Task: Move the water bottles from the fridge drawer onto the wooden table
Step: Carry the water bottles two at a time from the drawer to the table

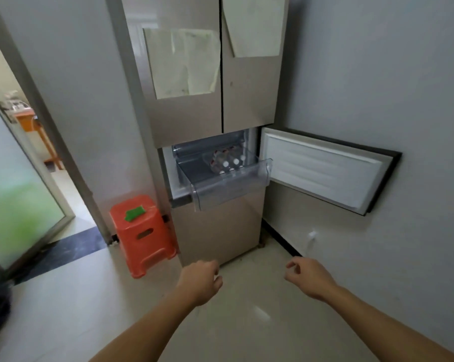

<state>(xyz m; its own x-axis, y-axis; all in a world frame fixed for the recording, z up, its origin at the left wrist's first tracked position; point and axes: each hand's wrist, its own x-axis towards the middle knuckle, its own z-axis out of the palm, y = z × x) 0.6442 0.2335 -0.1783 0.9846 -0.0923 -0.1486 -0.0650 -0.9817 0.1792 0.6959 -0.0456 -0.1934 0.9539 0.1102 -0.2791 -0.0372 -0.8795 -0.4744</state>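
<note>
Head view: my left hand and right hand reach forward over the floor, fingers loosely curled and holding nothing, ready to grab. Beyond them the orange stool stands beside the fridge. Its lower door is swung wide and the clear drawer is out, so the water bottles, lying caps outward, are reachable. No wooden surface shows nearby.

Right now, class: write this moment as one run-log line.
stage: approach | left hand: empty | right hand: empty | fridge drawer: pulled open | water bottles: lying inside | wooden table: not in view
</note>
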